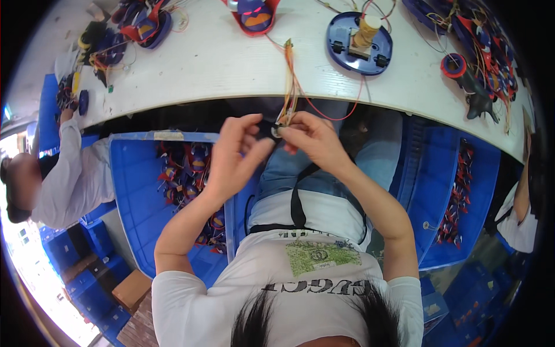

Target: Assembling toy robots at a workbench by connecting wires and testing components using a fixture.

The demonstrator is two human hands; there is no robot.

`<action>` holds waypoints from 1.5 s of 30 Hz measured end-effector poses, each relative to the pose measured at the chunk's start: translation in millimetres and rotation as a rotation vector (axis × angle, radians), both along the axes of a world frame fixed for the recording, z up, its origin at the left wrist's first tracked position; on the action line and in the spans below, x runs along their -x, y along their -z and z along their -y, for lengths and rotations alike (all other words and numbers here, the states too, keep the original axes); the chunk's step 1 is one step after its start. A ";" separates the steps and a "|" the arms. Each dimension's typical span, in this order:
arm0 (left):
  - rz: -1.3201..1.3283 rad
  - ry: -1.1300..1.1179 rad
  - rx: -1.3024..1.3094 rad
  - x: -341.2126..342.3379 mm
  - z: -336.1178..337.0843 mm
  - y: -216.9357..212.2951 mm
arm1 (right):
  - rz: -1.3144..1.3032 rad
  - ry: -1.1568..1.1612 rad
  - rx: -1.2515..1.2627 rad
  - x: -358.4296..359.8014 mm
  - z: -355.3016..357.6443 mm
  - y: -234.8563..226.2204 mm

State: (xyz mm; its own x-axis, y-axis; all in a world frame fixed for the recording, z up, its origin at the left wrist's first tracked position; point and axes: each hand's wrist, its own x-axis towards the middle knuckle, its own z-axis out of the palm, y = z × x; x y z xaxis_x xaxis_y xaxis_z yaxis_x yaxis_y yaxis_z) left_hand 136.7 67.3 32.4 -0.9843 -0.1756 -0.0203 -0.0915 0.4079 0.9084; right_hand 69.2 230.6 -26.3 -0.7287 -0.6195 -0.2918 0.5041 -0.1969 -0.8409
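Below the table's front edge, my right hand (pixel 315 139) pinches a small round part (pixel 277 132), dark with a pale face, at the end of a bundle of thin wires (pixel 291 87). Those red, yellow and white wires run up over the edge onto the tabletop. Close beside the part, my left hand (pixel 234 153) has its thumb and fingers apart and holds nothing I can see. On the table beyond lies a red and purple toy figure (pixel 255 17) with an orange lower face. Right of it sits a dark blue oval base (pixel 347 55) bearing a yellowish cylinder.
The white table (pixel 202 63) carries wired toy parts (pixel 144 26) at far left and a pile (pixel 483 58) at far right. Blue bins of toy pieces stand left (pixel 136 191) and right (pixel 483 191) of my lap. Other people sit at left (pixel 75 173) and right (pixel 520 214).
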 end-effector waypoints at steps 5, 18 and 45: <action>0.218 0.081 -0.451 -0.6 -0.1 17.1 | 0.086 -0.123 0.053 2.1 -14.2 -4.6; 0.338 -0.029 -0.847 6.4 8.9 20.0 | 0.501 -0.153 0.461 11.5 -24.2 7.0; 0.315 -0.029 -0.891 10.7 5.2 32.9 | 0.285 0.040 0.110 -3.6 -15.9 -4.2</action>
State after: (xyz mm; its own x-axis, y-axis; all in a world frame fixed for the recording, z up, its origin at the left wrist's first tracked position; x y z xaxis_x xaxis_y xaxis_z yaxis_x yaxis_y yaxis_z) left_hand 126.0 62.1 -0.5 -0.9060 0.0087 -0.4232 -0.3853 -0.4309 0.8160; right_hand 72.8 246.5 -22.1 -0.6518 -0.6314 -0.4202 0.7063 -0.3036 -0.6395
